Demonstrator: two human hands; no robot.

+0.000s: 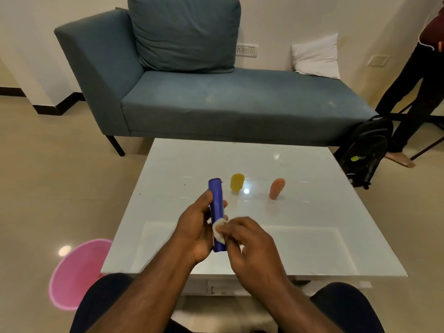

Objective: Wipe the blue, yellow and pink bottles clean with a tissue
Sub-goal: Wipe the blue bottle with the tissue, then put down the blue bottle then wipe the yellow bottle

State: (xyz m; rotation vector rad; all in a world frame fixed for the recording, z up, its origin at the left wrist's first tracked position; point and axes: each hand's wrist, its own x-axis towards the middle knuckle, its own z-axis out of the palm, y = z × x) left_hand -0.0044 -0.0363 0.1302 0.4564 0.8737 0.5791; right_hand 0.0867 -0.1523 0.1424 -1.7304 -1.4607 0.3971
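The blue bottle (pixel 217 212) is held up above the near middle of the white surface (pixel 312 236), gripped around its lower half by the left hand (pixel 195 227), whose thumb and fingers curl round its sides. The right hand (pixel 249 239) pinches a small wad of tissue (pixel 219 230) and presses it against the bottle's near end. The bottle is a slim cylinder whose long axis runs from near to far, tilted only slightly, with its far end pointing away toward the sofa (pixel 216 97); which end carries the cap cannot be told. It looks light, stiff and smooth, probably plastic, so it may slip or turn under rubbing; a firm hold round the middle, leaving one end bare for the tissue, seems the sensible way to take it. The tissue is soft and may shred if dragged hard. The yellow bottle (pixel 237 183) and the pink bottle (pixel 276 188) stand on the surface farther off, to the right of the blue one and apart from each other, each seeming to rest on its narrow end.
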